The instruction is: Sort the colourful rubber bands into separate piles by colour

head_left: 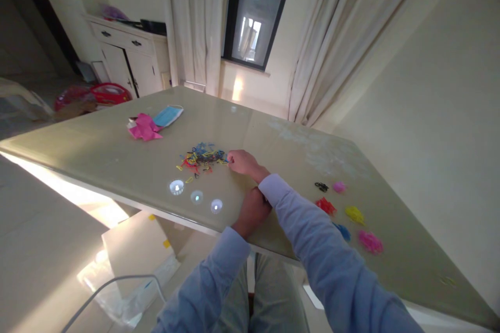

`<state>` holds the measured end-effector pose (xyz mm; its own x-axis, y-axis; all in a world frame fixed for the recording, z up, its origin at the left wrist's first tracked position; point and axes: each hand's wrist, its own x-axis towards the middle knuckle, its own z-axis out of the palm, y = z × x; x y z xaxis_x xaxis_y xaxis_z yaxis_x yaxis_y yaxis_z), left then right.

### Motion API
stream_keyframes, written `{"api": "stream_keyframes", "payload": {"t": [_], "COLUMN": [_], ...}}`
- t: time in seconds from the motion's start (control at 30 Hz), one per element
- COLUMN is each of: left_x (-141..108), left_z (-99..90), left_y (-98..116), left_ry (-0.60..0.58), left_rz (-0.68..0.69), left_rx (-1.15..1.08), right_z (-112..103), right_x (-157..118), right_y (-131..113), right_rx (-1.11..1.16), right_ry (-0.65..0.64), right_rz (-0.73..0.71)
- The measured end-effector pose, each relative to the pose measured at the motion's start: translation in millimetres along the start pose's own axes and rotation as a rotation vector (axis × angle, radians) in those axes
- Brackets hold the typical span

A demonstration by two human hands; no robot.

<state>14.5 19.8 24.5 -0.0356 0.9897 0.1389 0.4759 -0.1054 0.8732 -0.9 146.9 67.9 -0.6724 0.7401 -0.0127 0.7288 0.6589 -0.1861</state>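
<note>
A mixed pile of small coloured rubber bands [203, 157] lies on the table, with blue, black, yellow and red ones tangled together. My right hand [242, 162] is closed at the right edge of this pile, its fingertips pinched on a rubber band at the border. Just below the right cuff, my left hand [253, 212] is curled closed near the table's front edge. Its fingers are partly covered by my right forearm, and anything in them is hidden. Sorted heaps lie right of my right arm: black bands [322, 187], red bands [325, 206], blue bands [342, 231] and yellow bands [355, 214].
Two pink heaps [371, 242] also lie on the right side of the glossy table [105, 151]. Farther back left are a crumpled pink piece [144, 127] and a blue face mask [167, 115]. A white box [136, 250] stands on the floor below the front edge.
</note>
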Motion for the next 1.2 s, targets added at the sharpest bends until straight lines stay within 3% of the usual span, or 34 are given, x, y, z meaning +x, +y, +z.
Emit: {"api": "stream_keyframes", "payload": {"t": [0.77, 1.2], "left_x": [1.2, 5.5], "left_z": [-0.9, 1.9], "left_y": [-3.1, -9.0], "left_ry": [0.021, 0.028], "left_rz": [0.038, 0.026], "left_rx": [0.074, 0.103], "right_z": [6.4, 12.8], "right_x": [3.5, 12.4], "right_y": [-6.8, -7.7], "right_rx": [-0.091, -0.047], "right_ry": [0.032, -0.005], "right_rz": [-0.217, -0.222]}}
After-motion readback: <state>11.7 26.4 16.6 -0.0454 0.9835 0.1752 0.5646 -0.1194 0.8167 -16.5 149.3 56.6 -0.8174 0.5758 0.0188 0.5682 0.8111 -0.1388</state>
